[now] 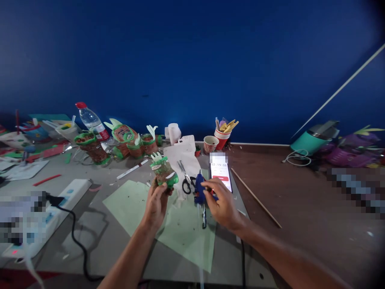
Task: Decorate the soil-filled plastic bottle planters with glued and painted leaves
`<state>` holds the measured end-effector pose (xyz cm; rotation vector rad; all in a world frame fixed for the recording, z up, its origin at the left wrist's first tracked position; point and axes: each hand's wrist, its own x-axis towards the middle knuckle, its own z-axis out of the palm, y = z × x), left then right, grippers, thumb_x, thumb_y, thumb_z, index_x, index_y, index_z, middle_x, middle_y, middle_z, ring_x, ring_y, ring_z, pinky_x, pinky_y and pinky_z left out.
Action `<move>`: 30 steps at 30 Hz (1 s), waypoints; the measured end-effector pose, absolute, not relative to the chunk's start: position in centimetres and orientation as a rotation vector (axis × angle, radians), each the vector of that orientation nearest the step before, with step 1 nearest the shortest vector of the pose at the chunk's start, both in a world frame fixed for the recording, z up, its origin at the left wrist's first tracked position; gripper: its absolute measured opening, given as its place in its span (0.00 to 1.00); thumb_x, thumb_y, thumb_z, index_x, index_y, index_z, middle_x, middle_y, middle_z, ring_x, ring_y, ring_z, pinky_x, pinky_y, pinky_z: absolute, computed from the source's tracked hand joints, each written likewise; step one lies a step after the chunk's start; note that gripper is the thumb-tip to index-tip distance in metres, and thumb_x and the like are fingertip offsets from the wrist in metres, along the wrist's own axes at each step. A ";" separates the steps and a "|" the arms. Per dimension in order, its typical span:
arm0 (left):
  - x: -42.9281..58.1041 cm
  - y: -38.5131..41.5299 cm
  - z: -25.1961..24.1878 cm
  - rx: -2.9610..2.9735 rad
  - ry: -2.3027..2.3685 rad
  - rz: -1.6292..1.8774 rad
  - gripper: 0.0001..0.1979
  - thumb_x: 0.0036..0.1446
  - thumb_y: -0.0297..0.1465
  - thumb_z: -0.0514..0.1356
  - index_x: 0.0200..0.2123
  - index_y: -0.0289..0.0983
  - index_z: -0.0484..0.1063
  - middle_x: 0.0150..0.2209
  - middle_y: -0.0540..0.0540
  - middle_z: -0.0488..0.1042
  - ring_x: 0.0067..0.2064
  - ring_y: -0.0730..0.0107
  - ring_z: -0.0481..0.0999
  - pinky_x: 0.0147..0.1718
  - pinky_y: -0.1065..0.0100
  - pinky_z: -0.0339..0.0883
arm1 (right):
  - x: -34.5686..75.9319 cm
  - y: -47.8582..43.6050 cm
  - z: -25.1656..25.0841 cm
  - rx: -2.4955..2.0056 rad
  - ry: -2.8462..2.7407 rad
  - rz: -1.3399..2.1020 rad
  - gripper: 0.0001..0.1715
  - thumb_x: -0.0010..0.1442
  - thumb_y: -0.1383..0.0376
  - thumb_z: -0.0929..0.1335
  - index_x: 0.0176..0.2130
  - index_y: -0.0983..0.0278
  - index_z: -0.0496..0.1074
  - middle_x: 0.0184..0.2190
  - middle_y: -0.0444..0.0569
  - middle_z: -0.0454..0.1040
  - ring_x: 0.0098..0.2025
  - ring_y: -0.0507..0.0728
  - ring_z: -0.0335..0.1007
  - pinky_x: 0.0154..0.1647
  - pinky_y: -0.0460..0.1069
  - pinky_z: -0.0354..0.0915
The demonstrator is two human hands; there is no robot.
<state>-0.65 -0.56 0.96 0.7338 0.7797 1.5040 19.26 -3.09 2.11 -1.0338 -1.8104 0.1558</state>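
My left hand (158,202) is closed around a small craft pot (165,171), which looks like a cut bottle with brown contents, green edges and pale paper cutouts. The pot is held tilted above the pale green paper (186,230). My right hand (221,200) has its curled fingers around the handle side of a blue hot glue gun (198,188). A long clear glue stick (200,245) sticks out of the gun's back, towards me. Black-handled scissors (186,182) lie between the two hands. A dark pen (204,216) lies beside the glue stick.
Similar craft pots (124,134) and a red-capped bottle (90,120) stand at the back left. A power strip (57,212) with cables lies left. Behind my right hand are a lit phone (221,170) and paper cups (221,138). A wooden stick (255,196) lies right.
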 end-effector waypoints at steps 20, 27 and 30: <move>-0.5 -0.8 1.1 0.693 0.798 1.525 0.14 0.46 0.32 0.65 0.40 0.41 0.73 0.40 0.49 0.73 0.34 0.72 0.70 0.32 0.71 0.63 | 19.9 -1.7 2.2 -1.135 -1.678 0.343 0.08 0.58 0.69 0.63 0.38 0.62 0.71 0.33 0.49 0.71 0.35 0.55 0.69 0.36 0.49 0.66; -0.5 -0.7 1.2 0.708 0.777 1.523 0.15 0.46 0.32 0.64 0.41 0.41 0.72 0.39 0.49 0.74 0.34 0.72 0.70 0.32 0.71 0.62 | 20.1 -1.6 2.4 -1.216 -1.747 0.436 0.07 0.59 0.67 0.64 0.35 0.63 0.72 0.29 0.47 0.73 0.32 0.55 0.70 0.33 0.47 0.65; -0.5 -0.8 1.4 0.703 0.792 1.514 0.15 0.46 0.32 0.65 0.41 0.42 0.73 0.39 0.50 0.74 0.34 0.72 0.70 0.32 0.71 0.62 | 20.1 -1.7 2.9 -1.261 -1.737 0.479 0.08 0.60 0.66 0.63 0.36 0.63 0.71 0.31 0.48 0.75 0.32 0.55 0.72 0.34 0.48 0.66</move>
